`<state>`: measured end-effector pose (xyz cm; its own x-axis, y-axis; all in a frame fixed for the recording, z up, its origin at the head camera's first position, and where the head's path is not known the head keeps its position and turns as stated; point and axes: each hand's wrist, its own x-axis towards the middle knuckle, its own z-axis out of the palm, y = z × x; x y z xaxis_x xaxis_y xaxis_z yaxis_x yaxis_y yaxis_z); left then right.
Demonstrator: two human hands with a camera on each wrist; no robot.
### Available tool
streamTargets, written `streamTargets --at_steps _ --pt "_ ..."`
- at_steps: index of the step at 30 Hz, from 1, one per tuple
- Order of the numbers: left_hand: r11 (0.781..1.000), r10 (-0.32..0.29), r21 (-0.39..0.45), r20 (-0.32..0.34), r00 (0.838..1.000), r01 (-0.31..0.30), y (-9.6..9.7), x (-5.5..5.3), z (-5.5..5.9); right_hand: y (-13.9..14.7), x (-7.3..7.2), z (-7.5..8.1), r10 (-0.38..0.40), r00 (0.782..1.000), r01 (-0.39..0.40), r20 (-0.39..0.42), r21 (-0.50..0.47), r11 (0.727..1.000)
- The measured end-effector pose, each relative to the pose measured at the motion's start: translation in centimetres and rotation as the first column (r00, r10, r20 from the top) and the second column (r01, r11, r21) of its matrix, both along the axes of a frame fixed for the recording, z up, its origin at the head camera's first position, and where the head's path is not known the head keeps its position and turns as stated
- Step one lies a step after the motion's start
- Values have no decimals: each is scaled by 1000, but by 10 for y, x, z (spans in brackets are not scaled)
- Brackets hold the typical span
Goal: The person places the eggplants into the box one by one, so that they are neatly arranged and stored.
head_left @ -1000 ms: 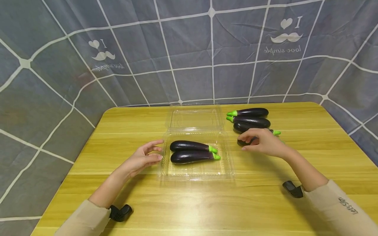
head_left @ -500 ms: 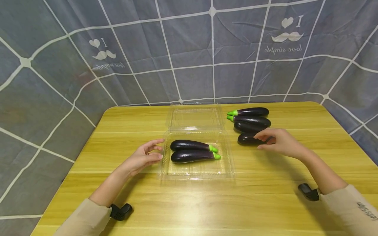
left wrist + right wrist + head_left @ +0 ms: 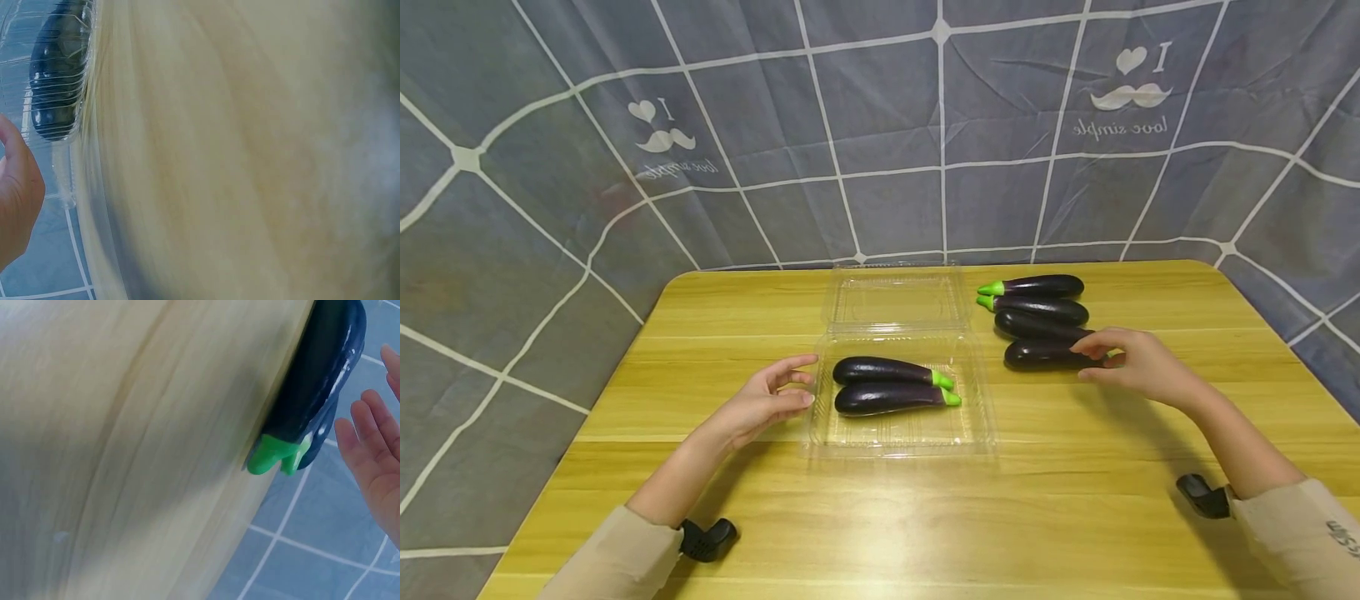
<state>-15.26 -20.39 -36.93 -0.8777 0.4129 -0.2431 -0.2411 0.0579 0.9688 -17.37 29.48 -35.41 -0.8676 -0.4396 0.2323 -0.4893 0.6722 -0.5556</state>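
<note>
Two dark purple eggplants, a rear one (image 3: 880, 369) and a front one (image 3: 887, 399), lie side by side in a clear plastic clamshell box (image 3: 895, 437), green stems rightward. By the box's left wall rests my left hand (image 3: 756, 408), fingers loosely bent and holding nothing; whether the fingertips touch the wall I cannot tell. My right hand (image 3: 1138, 364) hovers over the stem end of the nearest loose eggplant (image 3: 1045, 355), partly hiding it. In the right wrist view, the right hand (image 3: 378, 456) is apart from the eggplant (image 3: 319, 375), its fingers relaxed.
Behind the nearest loose eggplant lie several others, among them a far eggplant (image 3: 1045, 286) with its stem leftward. The box's lid (image 3: 895, 302) lies folded back on the wooden table (image 3: 880, 517). A grey curtain (image 3: 880, 125) with white lines hangs behind the table.
My right hand has moved rightward along the nearest loose eggplant, from its thick end to its stem end, uncovering most of it. The left hand stays where it was.
</note>
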Motion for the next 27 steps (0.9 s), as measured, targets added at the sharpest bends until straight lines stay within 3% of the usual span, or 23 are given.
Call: streamTargets --at_steps 12,27 --pt "1000 -1 5 7 1000 1 -1 -1 0 17 -2 -3 -62 998 62 8 40 997" --pt "1000 6 -6 11 1000 -6 -1 0 3 33 -10 -10 -108 991 106 77 26 994"
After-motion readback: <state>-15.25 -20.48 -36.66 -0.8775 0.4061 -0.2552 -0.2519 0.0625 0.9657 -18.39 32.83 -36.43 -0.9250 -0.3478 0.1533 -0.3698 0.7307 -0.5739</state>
